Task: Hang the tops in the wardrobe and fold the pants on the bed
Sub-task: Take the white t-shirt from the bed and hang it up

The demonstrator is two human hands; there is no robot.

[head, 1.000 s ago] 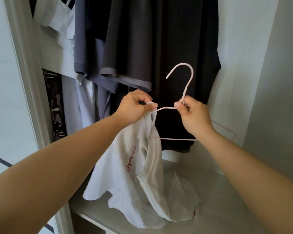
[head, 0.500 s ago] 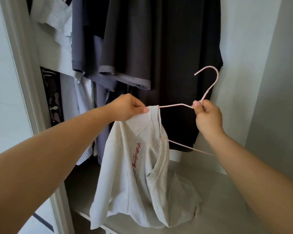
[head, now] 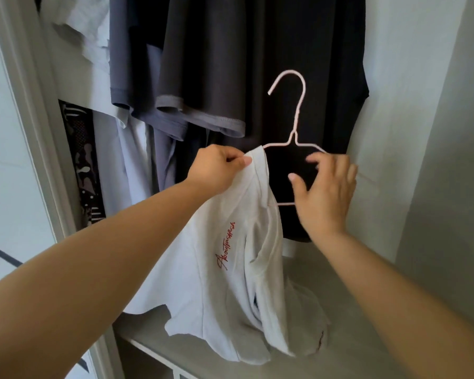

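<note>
A white top [head: 225, 269] with red script lettering hangs from the left end of a thin pink wire hanger [head: 296, 124]. Its hem rests on the wardrobe shelf [head: 353, 348]. My left hand [head: 216, 170] pinches the top's shoulder fabric over the hanger's left arm. The hanger stands upright with its hook pointing up. My right hand [head: 326, 192] lies in front of the hanger's right arm, fingers spread and straight, with no grip on the neck. The hanger's right end is hidden behind that hand.
Dark grey and black tops [head: 216, 64] hang close behind the hanger, with pale shirts [head: 93, 50] to their left. The white wardrobe frame [head: 30, 105] stands at the left. The wardrobe's side wall [head: 422, 132] is close on the right.
My right hand let go of the hanger's neck and opened over its right arm. The hanger swung from tilted right to upright, and the top sits further onto its left arm.
</note>
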